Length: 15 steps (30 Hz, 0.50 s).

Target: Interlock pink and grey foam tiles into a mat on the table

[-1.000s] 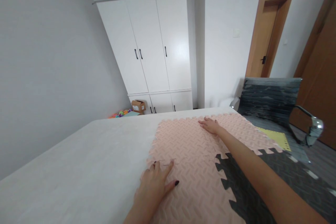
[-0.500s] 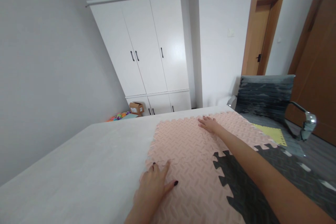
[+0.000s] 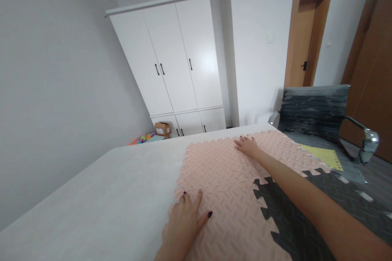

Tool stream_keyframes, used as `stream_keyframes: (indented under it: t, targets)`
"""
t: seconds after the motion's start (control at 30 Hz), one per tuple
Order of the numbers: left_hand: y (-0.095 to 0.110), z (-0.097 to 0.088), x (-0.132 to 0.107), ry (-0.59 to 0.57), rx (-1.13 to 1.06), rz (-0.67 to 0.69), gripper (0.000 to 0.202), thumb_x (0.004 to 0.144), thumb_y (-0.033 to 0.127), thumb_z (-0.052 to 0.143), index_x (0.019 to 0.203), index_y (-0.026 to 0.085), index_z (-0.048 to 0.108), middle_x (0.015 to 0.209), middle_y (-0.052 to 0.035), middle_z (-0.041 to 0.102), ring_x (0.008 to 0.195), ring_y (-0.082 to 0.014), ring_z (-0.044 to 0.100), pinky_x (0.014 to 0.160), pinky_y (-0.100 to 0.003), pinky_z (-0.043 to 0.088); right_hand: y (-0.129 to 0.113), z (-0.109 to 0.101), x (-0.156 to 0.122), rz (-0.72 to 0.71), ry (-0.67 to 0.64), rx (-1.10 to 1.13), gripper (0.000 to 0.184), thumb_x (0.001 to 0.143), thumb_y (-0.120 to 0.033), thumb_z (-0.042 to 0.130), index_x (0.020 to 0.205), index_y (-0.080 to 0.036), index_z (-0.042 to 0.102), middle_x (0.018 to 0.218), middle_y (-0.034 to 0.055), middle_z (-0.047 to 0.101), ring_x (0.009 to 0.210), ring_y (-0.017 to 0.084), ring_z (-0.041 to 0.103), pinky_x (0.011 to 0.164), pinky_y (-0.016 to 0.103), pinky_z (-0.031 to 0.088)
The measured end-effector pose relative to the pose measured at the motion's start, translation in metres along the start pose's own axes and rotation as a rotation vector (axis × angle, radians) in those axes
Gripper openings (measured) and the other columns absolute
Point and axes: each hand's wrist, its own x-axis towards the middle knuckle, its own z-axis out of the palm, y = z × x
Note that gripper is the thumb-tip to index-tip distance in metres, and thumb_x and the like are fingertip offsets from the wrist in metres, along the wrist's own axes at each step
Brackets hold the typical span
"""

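Note:
Pink interlocking foam mat tiles (image 3: 211, 159) with a raised tread pattern lie joined on a white table. My left hand (image 3: 186, 218) rests on the near pink tile by its left edge, fingers spread, close to the seam with the tile behind. Farther off, my right hand (image 3: 247, 146) lies flat across the seam between the two back pink tiles, fingers stretched out. Under my right forearm runs a black foam tile (image 3: 284, 212), whose toothed edge meets the pink ones. Neither hand has anything in its grasp.
The white tabletop (image 3: 122, 187) extends to the left. Beyond its right side stands a dark office chair (image 3: 314, 110) with a yellow foam piece (image 3: 326, 155) on its seat. Behind are a white wardrobe (image 3: 171, 61), a cardboard box (image 3: 162, 128) and colourful items (image 3: 145, 138).
The view has shifted slightly, so the scene sits a little farther right. Both hands keep nearly the same places on the pink tiles.

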Motion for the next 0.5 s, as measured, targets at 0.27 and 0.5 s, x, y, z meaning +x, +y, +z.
stream_keyframes:
  t: [0.27, 0.5]
  targets:
    - [0.012, -0.005, -0.004, 0.095, 0.060, 0.081, 0.057, 0.090, 0.034, 0.045, 0.145, 0.041, 0.028, 0.100, -0.0165, 0.066, 0.093, -0.0314, 0.065, 0.077, -0.042, 0.049, -0.044, -0.026, -0.029, -0.117, 0.124, 0.074, 0.057, 0.089, -0.022, 0.044, 0.146, -0.022, 0.034, 0.151, 0.0164, 0.031, 0.136, 0.029, 0.035, 0.112, 0.058, 0.018]
    - [0.008, -0.010, -0.001, 0.085, 0.062, 0.134, 0.051, 0.093, 0.040, 0.039, 0.144, 0.039, 0.033, 0.097, -0.0148, 0.065, 0.088, -0.0284, 0.066, 0.076, -0.039, 0.048, -0.004, -0.079, -0.136, -0.309, 0.166, 0.219, 0.048, 0.092, -0.023, 0.037, 0.138, -0.024, 0.046, 0.149, 0.0078, 0.039, 0.132, 0.017, 0.042, 0.108, 0.035, 0.037]
